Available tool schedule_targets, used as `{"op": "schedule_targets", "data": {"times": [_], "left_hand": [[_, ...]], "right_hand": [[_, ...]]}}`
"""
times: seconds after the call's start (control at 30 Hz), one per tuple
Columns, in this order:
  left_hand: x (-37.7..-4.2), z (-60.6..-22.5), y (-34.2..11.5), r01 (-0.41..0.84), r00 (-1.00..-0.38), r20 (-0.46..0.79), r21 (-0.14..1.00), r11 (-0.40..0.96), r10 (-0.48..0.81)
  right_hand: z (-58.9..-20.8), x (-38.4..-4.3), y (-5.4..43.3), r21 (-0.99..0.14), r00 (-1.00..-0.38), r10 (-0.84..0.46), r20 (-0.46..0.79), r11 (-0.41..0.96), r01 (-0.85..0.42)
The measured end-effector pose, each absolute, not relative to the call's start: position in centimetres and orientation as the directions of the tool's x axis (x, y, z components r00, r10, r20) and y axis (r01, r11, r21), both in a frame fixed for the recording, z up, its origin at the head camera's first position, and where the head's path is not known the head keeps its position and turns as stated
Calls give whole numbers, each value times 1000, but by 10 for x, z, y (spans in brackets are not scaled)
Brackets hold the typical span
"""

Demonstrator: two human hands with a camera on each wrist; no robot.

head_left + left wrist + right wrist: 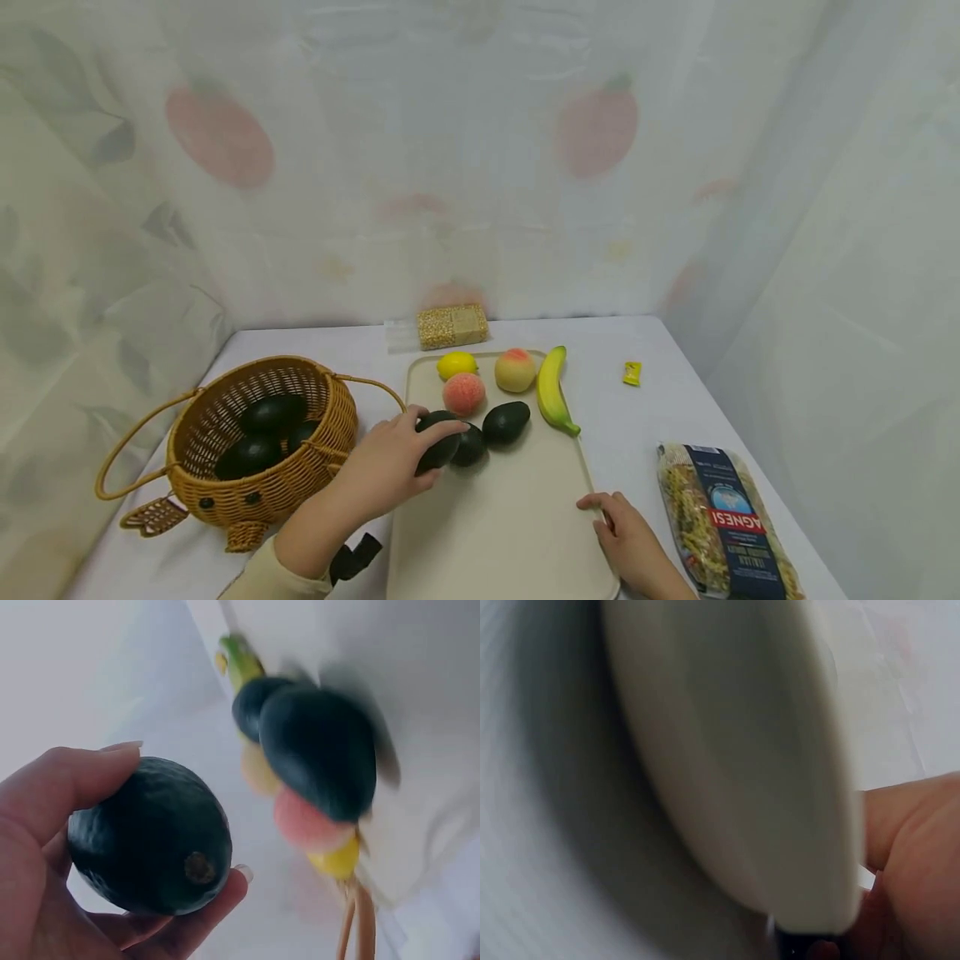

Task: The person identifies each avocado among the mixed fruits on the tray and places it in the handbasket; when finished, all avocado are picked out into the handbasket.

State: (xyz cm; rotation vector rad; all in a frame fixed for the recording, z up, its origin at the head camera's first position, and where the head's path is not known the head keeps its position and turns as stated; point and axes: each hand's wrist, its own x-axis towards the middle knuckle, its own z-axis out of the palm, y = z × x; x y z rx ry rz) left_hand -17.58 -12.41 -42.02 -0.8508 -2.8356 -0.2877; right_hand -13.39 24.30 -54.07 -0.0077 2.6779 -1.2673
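Observation:
My left hand (393, 458) grips a dark green avocado (154, 836) over the left part of the beige tray (502, 533), its thumb and fingers curled round the fruit. Just beside it on the tray lie a second avocado (468, 446) and a third avocado (506, 423). At the tray's right edge, my right hand (633, 542) holds the rim, which fills much of the right wrist view and partly hides the fingers. To the left stands a wicker basket (341, 417) with several avocados (251, 456) inside.
Toward the tray's back are a lemon (457, 364), a pink peach (464, 394), a yellowish peach (515, 370) and a banana (553, 392). Behind lies a bag of grains (452, 327). A yellow packet (632, 373) and a pasta bag (727, 525) sit on the right.

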Motion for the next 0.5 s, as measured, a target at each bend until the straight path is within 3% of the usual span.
{"op": "schedule_targets", "data": {"times": [0.23, 0.5], "left_hand": [[-177, -403, -161, 434, -886, 266, 193, 880, 379], [-173, -381, -194, 366, -907, 300, 218, 905, 295]], "right_hand": [[-541, -134, 242, -782, -982, -83, -167, 619, 81], [-539, -134, 243, -783, -980, -83, -182, 614, 94]]}}
